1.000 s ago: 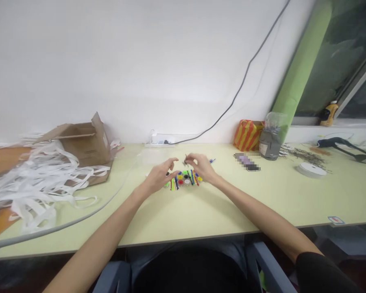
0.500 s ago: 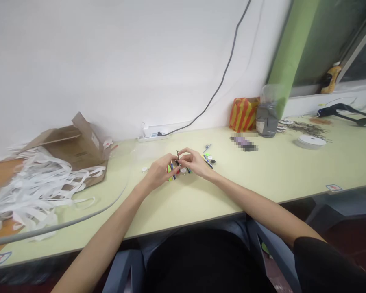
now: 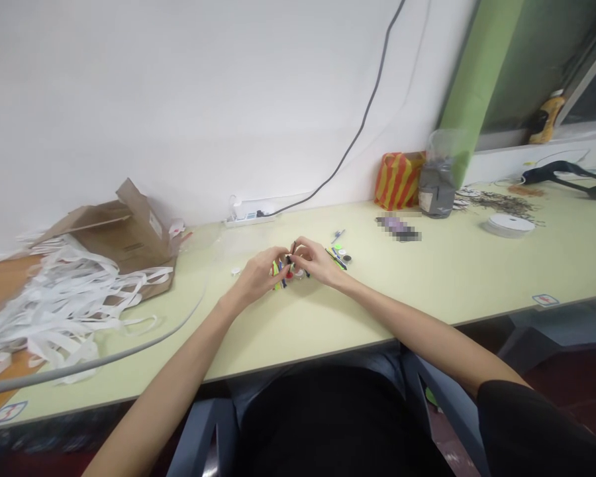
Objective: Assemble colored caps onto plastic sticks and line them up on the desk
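My left hand (image 3: pixel 261 271) and my right hand (image 3: pixel 318 262) meet over the middle of the table (image 3: pixel 308 324). Their fingertips are pinched on a small black piece (image 3: pixel 289 260) with a thin upright part; its exact kind is too small to make out. Beneath and between the fingers lie small coloured strips (image 3: pixel 277 286) in yellow, blue and green, partly hidden by my hands. A round red piece (image 3: pixel 289 274) and a white disc (image 3: pixel 298 272) are among them. Just right of my right hand sit more coloured strips and small discs (image 3: pixel 347 258).
At left, a heap of white ribbon (image 3: pixel 54 305) spills from an open cardboard box (image 3: pixel 129 245); a grey cable (image 3: pixel 144 348) crosses in front. A power strip (image 3: pixel 251 217) lies along the wall. To the right are a striped bag (image 3: pixel 396 182), a grey container (image 3: pixel 436 192) and a white roll (image 3: pixel 509 225).
My fingers have drawn slightly closer together around the black piece, and its thin upright part has shifted a little right. The whole view has tilted slightly.
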{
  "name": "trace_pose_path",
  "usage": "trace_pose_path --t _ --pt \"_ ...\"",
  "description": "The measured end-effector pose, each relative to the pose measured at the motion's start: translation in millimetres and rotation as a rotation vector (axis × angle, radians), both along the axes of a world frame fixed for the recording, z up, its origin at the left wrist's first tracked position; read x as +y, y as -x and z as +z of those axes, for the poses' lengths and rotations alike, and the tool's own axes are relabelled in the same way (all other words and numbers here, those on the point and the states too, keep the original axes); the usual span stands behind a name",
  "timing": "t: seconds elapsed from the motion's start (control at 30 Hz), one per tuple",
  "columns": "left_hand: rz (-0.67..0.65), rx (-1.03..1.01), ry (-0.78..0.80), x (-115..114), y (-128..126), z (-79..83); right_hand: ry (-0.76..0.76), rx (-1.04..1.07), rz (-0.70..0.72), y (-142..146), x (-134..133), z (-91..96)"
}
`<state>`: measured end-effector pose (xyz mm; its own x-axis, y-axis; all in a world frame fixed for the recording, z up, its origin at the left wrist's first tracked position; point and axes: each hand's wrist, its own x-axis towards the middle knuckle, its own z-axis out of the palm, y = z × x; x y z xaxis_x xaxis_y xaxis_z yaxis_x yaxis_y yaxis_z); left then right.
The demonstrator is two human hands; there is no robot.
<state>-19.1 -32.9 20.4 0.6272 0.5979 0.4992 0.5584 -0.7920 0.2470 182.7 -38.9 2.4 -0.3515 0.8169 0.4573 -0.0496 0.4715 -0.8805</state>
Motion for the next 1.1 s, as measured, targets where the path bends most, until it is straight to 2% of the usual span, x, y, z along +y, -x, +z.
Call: trace_pose_path --t 0.8,0.9,1.1 --pt "-0.017 0.055 -0.048 1 3 -1.0 -0.013 -0.108 0.009 5 -6 -3.2" --pt "-0.029 0.027 0.048 -2 3 0.6 -0.001 -0.105 0.069 3 -7 0.2" --pt "-0.112 -0.043 0.328 -12 -2 10.4 0.154 -0.064 0.28 -3 -5 6.5"
